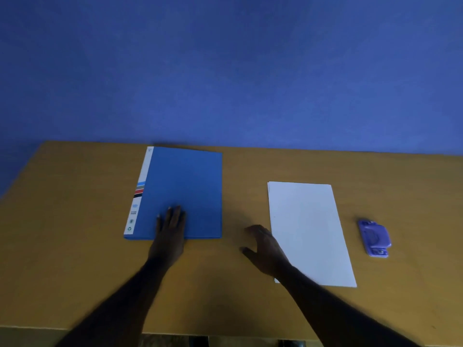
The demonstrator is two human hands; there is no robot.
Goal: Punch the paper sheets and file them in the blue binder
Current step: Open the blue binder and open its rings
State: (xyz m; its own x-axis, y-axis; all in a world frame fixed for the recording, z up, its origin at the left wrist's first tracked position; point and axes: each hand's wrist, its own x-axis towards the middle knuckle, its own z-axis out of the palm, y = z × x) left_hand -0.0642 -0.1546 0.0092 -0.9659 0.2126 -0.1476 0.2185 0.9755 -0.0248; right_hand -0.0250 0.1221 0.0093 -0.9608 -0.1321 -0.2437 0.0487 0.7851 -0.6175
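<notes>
The blue binder lies closed and flat on the table, left of centre, its white spine strip on the left. My left hand rests flat on the binder's near edge with straight fingers. A white stack of paper sheets lies to the right of centre. My right hand hovers with spread fingers over the bare table between binder and paper, its wrist crossing the stack's near left corner. A small purple hole punch sits to the right of the paper.
Everything lies on a yellow-brown table set against a blue wall. The table's near edge runs along the bottom of the view, with dark floor below it.
</notes>
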